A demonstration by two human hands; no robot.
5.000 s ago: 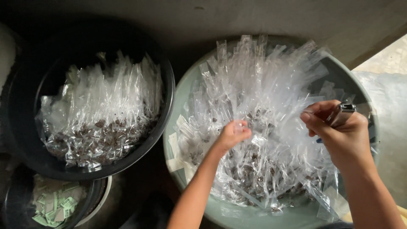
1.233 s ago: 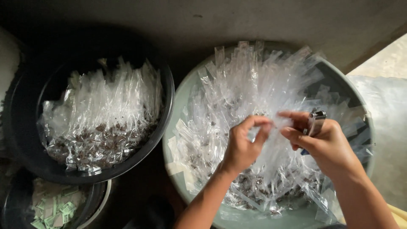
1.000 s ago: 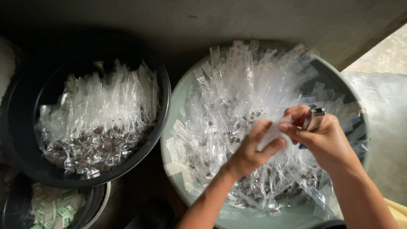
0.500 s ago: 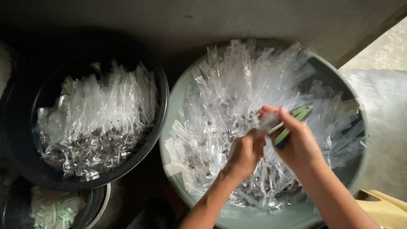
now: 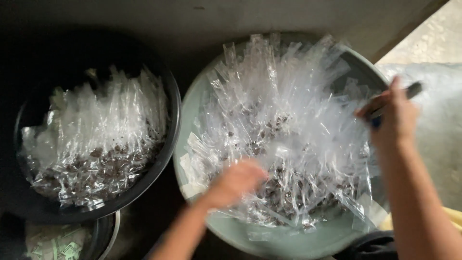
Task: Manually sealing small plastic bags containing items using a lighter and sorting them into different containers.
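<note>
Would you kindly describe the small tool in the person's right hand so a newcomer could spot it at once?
Start at the big pale green basin heaped with clear plastic packets. At its right rim, the right hand is raised. The slim dark tool pokes from its fingers, the only dark, solid thing among the packets; blur hides its kind.

Clear plastic sachets (image 5: pixel 288 130) with dark brown bits in their bottoms lie heaped in a pale green basin (image 5: pixel 288 240), their open tops fanning upward. A slim dark lighter (image 5: pixel 413 89) sticks out tilted above the basin's right rim.
</note>
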